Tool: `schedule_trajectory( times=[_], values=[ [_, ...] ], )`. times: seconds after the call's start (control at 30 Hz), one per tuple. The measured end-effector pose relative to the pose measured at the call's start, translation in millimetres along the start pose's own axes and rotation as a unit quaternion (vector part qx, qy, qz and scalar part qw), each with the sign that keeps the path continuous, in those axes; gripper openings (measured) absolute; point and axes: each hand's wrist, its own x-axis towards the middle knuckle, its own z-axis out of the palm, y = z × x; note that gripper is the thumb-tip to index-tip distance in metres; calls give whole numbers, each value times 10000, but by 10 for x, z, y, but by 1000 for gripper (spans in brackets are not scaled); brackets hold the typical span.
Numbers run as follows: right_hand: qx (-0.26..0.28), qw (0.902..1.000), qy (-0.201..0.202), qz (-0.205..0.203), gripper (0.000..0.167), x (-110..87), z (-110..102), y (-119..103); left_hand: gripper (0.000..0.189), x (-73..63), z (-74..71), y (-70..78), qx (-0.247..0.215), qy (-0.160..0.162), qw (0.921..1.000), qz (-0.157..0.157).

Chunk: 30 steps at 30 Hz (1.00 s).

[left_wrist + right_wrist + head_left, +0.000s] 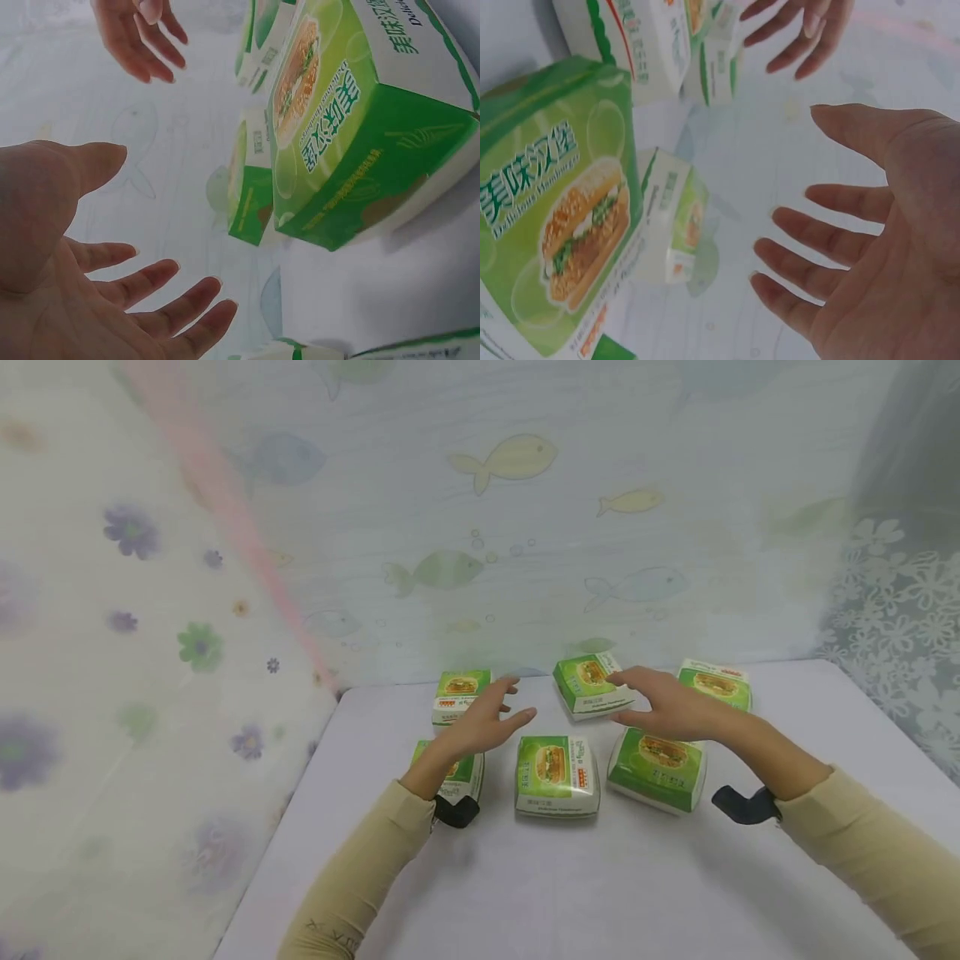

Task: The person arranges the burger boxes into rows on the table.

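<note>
Several green-and-white hamburger boxes [553,772] lie in two rows on a white table. My left hand [487,720] is in the air between the back left box [459,687] and the front middle one, its fingers apart and holding nothing. Over on the other side my right hand [663,706] hovers between the back middle box [581,687] and the front right box [660,768], also holding nothing. Both palms face each other across a gap, as the left wrist view shows with my left hand [97,285] and right hand [135,37]. My left forearm partly covers the front left box [467,772].
A back right box [716,685] sits behind my right wrist. Fish-patterned cloth [450,568] hangs behind the table, and flowered cloth [150,652] hangs at the left. The white tabletop [555,885] extends in front of the boxes. Each wrist carries a black mount [744,806].
</note>
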Motion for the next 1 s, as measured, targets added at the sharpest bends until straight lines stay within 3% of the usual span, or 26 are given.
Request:
schedule_trajectory(
  times=[0.27, 0.6, 0.83, 1.0],
  values=[
    [-93, 9996, 123, 234, 62, 86, -113, 169, 76, 246, 75, 98, -350, -45, 9980, -521],
    [-247, 9987, 86, 434, 65, 386, -231, 340, 78, 567, 180, 97, -766, -43, 9919, -1016],
    [74, 9950, -98, 990, 65, 649, -204, 507, 82, 792, 289, 68, -1368, -188, 9797, -1456],
    [413, 9856, -302, 1609, 67, 812, -174, 603, 83, 960, 359, 19, -2014, -302, 9635, -1740]
  ],
)
